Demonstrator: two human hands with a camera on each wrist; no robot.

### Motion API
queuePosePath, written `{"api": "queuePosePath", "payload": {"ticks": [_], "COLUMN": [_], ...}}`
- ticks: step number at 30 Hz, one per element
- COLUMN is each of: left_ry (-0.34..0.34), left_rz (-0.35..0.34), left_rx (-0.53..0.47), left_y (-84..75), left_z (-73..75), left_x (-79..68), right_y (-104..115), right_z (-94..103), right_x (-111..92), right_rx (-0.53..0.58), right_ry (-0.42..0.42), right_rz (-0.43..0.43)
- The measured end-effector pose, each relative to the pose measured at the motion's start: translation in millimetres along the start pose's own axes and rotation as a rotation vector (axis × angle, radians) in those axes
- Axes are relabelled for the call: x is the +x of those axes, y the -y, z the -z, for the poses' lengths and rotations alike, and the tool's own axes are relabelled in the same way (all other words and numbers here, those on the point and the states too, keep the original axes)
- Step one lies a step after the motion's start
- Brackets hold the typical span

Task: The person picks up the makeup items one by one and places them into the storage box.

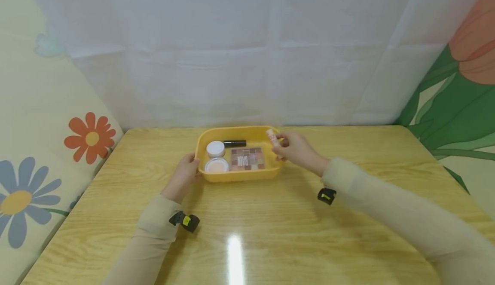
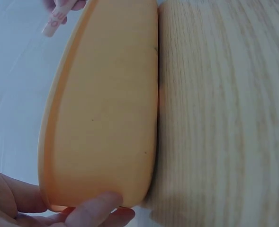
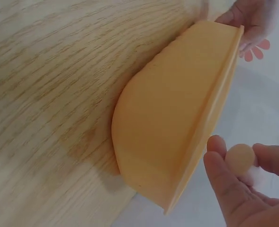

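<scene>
Against the white backdrop, a yellow plastic basket [image 1: 239, 176] stands on the wooden table. My left hand [image 1: 182, 174] grips its left end, with fingers [image 2: 94, 210] against the outer wall. Over the basket's right end, my right hand [image 1: 295, 149] pinches a pale pink lipstick tube [image 1: 272, 137] between thumb and fingers. The tube is tilted, and its round end [image 3: 240, 159] faces the right wrist camera. Inside the basket lie an eyeshadow palette [image 1: 247, 159], a black tube [image 1: 235, 143], a round white jar [image 1: 215, 149] and a round compact [image 1: 216, 165].
The wooden table [image 1: 270, 229] extends in front of the basket and to both sides. A white cloth [image 1: 239, 61] hangs right behind it. Flower-printed panels [image 1: 93, 136] flank the table. Each wrist wears a small black camera [image 1: 185, 221].
</scene>
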State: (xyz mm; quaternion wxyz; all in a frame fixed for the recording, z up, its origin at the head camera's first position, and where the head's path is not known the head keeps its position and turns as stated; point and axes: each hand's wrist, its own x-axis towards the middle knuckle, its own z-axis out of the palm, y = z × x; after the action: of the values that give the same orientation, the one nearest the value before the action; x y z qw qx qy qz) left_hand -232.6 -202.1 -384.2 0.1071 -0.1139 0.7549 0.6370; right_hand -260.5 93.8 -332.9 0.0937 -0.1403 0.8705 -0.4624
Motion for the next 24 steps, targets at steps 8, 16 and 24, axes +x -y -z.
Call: {"api": "queuePosePath", "payload": {"ticks": [8,16,24], "left_ry": [0.01,-0.007,-0.014], "left_rz": [0.007,-0.002,-0.013], "left_rx": [0.003,0.014,0.013], "left_y": [-1.9,-1.6,-1.7], "left_z": [-0.1,-0.9,-2.4], "left_x": [-0.7,-0.8,-1.0], "right_y": [7,14,21], "right_z": [-5.4,-7.0,-1.9], "right_x": [8,18,30], "right_rx": [-0.117,-0.279,-0.411], "right_ry": [0.037,0.07,0.135], "right_rz": [0.027,0.08,0.093]}}
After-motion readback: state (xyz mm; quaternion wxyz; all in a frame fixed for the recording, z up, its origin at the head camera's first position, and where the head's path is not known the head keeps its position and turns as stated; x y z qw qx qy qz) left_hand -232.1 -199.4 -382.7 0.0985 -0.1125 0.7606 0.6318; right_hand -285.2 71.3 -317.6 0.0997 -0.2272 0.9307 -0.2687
